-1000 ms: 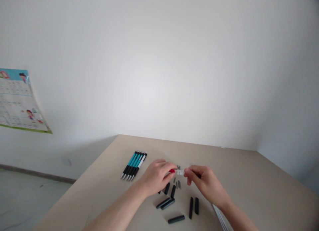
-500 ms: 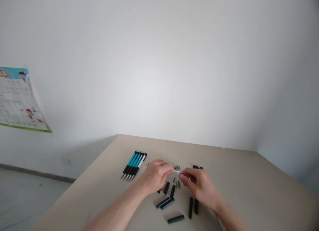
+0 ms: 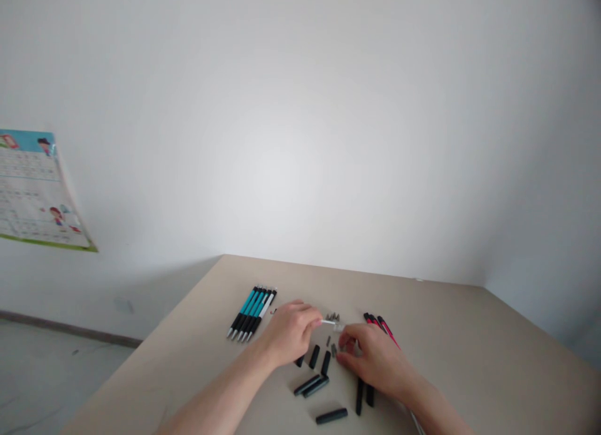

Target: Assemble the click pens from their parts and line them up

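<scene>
Between the thumb and fingers of my left hand (image 3: 292, 332) is a thin white pen refill (image 3: 328, 322), pointing right. My right hand (image 3: 369, 353) is low over the table, its thumb and forefinger curved and apart beside small grey springs (image 3: 333, 350). Whether its fingertips touch a spring is too small to make out. Small grey metal pen tips (image 3: 333, 317) stand behind the refill, near small clear pieces (image 3: 339, 327). Several black pen grips (image 3: 316, 386) lie in front of and between my hands; some are partly hidden by them.
A row of pens with teal and white barrels (image 3: 252, 313) lies left on the beige table (image 3: 188, 372). Red and black pen barrels (image 3: 385, 327) lie behind my right hand. A white wall (image 3: 300, 141) rises behind the table, with a poster (image 3: 42, 191) at left.
My right hand has left the refill's end and moved down toward the springs, its fingers spreading apart. Red barrels now show behind it. My left hand still holds the refill.
</scene>
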The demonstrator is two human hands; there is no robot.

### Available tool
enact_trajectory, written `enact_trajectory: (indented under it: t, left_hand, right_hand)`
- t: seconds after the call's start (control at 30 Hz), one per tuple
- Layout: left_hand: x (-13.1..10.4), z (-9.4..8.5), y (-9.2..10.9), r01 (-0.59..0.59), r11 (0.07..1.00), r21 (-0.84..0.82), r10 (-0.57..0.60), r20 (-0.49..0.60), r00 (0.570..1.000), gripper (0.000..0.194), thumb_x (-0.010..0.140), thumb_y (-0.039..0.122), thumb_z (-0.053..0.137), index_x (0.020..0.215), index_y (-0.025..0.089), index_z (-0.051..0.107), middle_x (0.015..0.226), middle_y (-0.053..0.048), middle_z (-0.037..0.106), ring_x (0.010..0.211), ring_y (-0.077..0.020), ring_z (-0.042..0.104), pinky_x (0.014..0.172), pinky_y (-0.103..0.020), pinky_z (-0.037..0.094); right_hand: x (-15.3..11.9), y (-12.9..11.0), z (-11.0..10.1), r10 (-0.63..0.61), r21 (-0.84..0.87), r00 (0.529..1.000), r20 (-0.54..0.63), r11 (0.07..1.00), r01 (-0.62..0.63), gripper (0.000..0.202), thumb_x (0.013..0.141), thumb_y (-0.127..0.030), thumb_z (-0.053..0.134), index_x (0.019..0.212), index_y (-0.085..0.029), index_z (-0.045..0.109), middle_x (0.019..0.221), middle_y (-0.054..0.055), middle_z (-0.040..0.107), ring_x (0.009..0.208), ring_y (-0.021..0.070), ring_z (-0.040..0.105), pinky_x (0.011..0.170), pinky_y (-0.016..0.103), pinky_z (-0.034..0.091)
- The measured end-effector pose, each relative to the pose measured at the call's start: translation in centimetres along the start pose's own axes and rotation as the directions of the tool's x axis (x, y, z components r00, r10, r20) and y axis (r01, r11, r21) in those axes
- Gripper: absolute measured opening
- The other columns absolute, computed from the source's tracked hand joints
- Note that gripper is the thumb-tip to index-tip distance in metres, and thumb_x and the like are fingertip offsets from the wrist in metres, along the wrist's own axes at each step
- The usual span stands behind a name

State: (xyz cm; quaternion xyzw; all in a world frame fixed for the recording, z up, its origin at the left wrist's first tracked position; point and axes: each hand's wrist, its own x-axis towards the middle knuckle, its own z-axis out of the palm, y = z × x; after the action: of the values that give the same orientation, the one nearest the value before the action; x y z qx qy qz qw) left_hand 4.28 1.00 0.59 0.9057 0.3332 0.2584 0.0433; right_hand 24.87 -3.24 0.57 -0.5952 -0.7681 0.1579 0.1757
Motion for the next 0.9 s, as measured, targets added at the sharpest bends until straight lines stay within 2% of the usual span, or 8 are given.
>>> enact_trajectory:
  t: [0.13, 0.33, 0.73, 0.9]
  left_hand:
    - [0.01, -0.01, 0.02, 0.000, 1.000, 0.002, 0.000, 0.001, 1.000, 0.021, 0.092, 0.014, 0.043, 0.082, 0.020, 0.061, 0.076, 0.000, 0.065, 0.075, -0.0159, 0.058, 0.066, -0.024, 0.038]
    - [0.10, 0.11, -0.04, 0.000, 1.000, 0.008, 0.000, 0.004, 1.000, 0.023, 0.092, 0.015, 0.044, 0.079, 0.019, 0.062, 0.073, -0.001, 0.064, 0.074, -0.0159, 0.057, 0.066, -0.024, 0.038]
    - [0.06, 0.23, -0.05, -0.026, 0.999, 0.043, 0.024, 0.033, 0.999, 0.023, 0.092, 0.016, 0.045, 0.077, 0.020, 0.062, 0.070, -0.001, 0.063, 0.072, -0.0158, 0.058, 0.066, -0.024, 0.039]
    - [0.12, 0.31, -0.04, -0.024, 0.999, 0.044, 0.022, 0.044, 0.999, 0.023, 0.093, 0.016, 0.044, 0.080, 0.020, 0.063, 0.072, -0.001, 0.064, 0.074, -0.0157, 0.059, 0.066, -0.024, 0.040]
  right_hand:
    - [0.04, -0.09, -0.38, -0.062, 0.045, 0.994, -0.091, 0.997, 0.066, 0.014, 0.077, -0.020, 0.052, 0.081, -0.022, 0.065, 0.075, 0.001, 0.068, 0.066, 0.0159, 0.058, 0.064, 0.025, 0.040]
    - [0.00, -0.40, -0.52, -0.203, 0.079, 0.952, -0.228, 0.971, 0.226, 0.018, 0.086, -0.020, 0.047, 0.085, -0.021, 0.064, 0.079, 0.002, 0.064, 0.064, 0.0143, 0.053, 0.062, 0.025, 0.040]
    - [0.10, -0.10, -0.13, -0.258, 0.149, 0.934, -0.248, 0.942, 0.300, 0.021, 0.086, -0.014, 0.048, 0.101, -0.020, 0.062, 0.081, 0.002, 0.062, 0.073, 0.0142, 0.058, 0.064, 0.023, 0.045]
    - [0.07, -0.19, -0.17, -0.283, 0.133, 0.927, -0.248, 0.938, 0.321, 0.024, 0.087, -0.012, 0.046, 0.105, -0.021, 0.060, 0.085, 0.003, 0.061, 0.071, 0.0133, 0.059, 0.066, 0.024, 0.046]
